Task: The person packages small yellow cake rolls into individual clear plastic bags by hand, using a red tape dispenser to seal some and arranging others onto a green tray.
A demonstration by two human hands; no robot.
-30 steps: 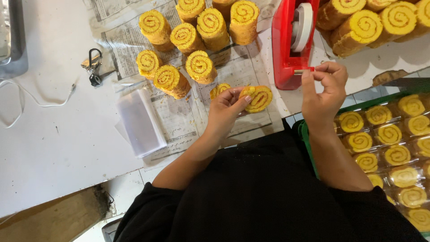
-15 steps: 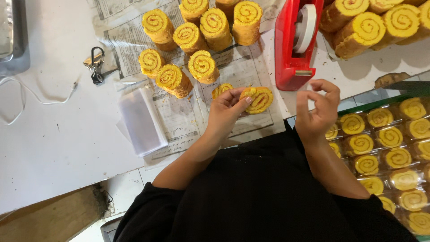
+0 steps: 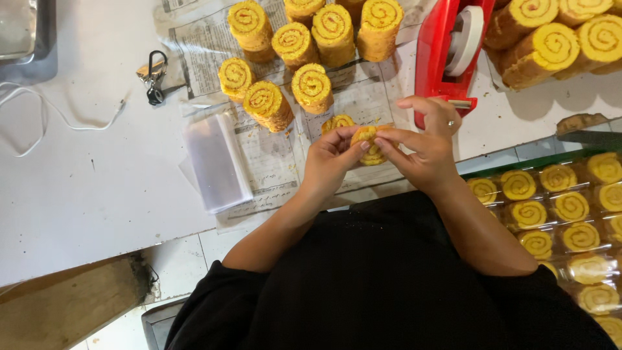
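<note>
Head view: my left hand (image 3: 330,162) and right hand (image 3: 424,146) pinch one wrapped yellow spiral slice (image 3: 368,144) over newspaper (image 3: 272,155). Step, likely: sealing; next needs steady fingertip pressure.

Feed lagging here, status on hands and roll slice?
Both hands, left hand and right hand, pinch bagged roll slice. Tape dispenser just beyond. Nothing in the way.

Glossy red plastic tape dispenser (image 3: 447,48), upper right. Crumbly, matt yellow spiral rolls (image 3: 311,84) on thin printed newspaper (image 3: 265,152). Clear shiny plastic bags (image 3: 217,162), centre left. Smooth matt white table (image 3: 84,188). Rough wood plank (image 3: 71,311), lower left.
</note>
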